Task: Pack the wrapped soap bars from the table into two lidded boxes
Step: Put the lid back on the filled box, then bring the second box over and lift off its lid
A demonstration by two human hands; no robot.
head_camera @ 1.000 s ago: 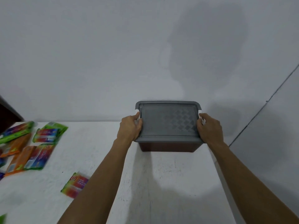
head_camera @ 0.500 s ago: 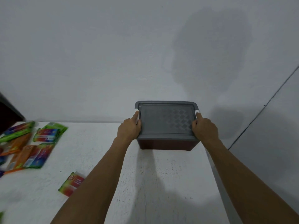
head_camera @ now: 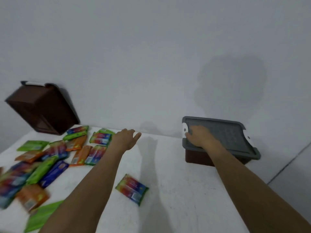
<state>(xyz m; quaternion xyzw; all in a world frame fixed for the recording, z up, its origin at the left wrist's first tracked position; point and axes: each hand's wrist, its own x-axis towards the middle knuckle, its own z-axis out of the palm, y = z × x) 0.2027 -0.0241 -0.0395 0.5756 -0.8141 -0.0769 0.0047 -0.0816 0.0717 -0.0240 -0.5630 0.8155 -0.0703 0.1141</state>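
Wrapped soap bars point(head_camera: 55, 157) in green, orange, blue and multicoloured plastic wrappers lie loose in a scattered heap on the white tabletop point(head_camera: 176, 199), well to the left of the brown plastic box with the grey patterned lid point(head_camera: 227, 137). Several overlap one another; the nearest ones are blurred. One multicoloured wrapped bar point(head_camera: 132, 189) lies alone, nearer the camera, between the heap and the lidded box and touching neither.

The lidded box stands at the far right of the tabletop, close to the pale grey wall point(head_camera: 151, 56). Its lid sits on the brown body. A white latch point(head_camera: 184, 130) shows at the lid's left end and a second white latch point(head_camera: 249, 138) at its right end.

The right hand point(head_camera: 200, 137) rests palm down on the left part of that lid, just beside the left latch, fingers spread over the surface and gripping nothing. The picture is blurred here, so finer contact cannot be judged.

The left hand point(head_camera: 125, 139) is stretched out above the tabletop to the left of the lidded box, at the right edge of the heap. Its fingers are extended and loosely apart, and it holds nothing.

A second dark brown plastic box point(head_camera: 42, 106) is far to the left of the lidded box, beyond the heap, tilted over against the wall, with a white part at its upper edge.
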